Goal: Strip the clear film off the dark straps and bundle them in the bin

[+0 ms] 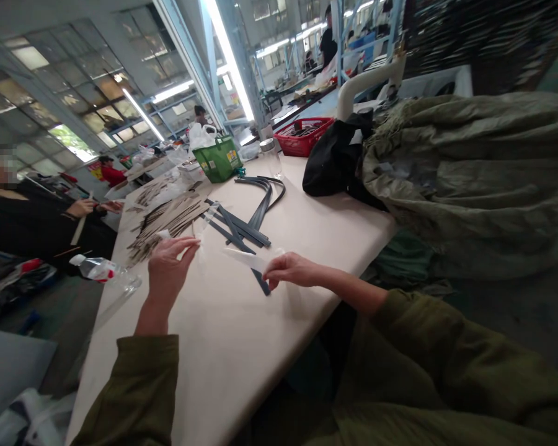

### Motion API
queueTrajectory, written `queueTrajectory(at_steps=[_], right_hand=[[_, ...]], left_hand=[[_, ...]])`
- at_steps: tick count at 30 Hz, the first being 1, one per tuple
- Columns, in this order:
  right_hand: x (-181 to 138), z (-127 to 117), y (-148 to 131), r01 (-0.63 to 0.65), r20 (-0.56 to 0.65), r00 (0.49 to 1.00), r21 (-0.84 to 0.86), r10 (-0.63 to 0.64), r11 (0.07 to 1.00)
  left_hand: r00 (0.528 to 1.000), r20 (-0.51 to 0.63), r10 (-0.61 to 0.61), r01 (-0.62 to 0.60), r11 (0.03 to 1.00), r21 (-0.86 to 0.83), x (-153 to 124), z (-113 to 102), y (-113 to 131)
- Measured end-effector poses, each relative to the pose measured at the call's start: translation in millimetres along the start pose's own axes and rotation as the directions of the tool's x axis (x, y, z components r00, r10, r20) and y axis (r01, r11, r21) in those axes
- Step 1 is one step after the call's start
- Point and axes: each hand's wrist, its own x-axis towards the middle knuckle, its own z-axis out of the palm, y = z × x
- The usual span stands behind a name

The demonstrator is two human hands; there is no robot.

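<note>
My left hand [171,263] is raised over the table, thumb and fingertips pinched together. Whatever lies in that pinch is too small and faint to make out. My right hand [294,271] is closed on a translucent white strip [244,256] that points left toward my other hand. Under its fingertips shows the end of a dark grey strip [261,282]; I cannot tell whether the fingers touch it. Just beyond both hands several flat dark grey strips [242,229] lie crossed in a loose pile, with curved ones [263,201] behind.
Brown strips [167,226] are heaped at left, near a plastic bottle [106,271]. Farther back stand a green bag [217,160], a glass jar [271,158] and a red basket [304,137]. A black bag [330,161] and large sack [469,179] border the table's right. A person [37,210] works at left.
</note>
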Motion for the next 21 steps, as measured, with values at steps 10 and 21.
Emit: queueTrajectory(at_steps=[10, 21], right_hand=[[26, 13, -59, -0.128, 0.134, 0.990, 0.746, 0.041, 0.653], [70, 39, -92, -0.187, 0.191, 0.978, 0.637, 0.081, 0.747]], left_hand=[[0.760, 0.526, -0.383, 0.627, 0.647, -0.434, -76, 11, 84], [0.598, 0.643, -0.478, 0.753, 0.061, -0.655, -122, 38, 148]])
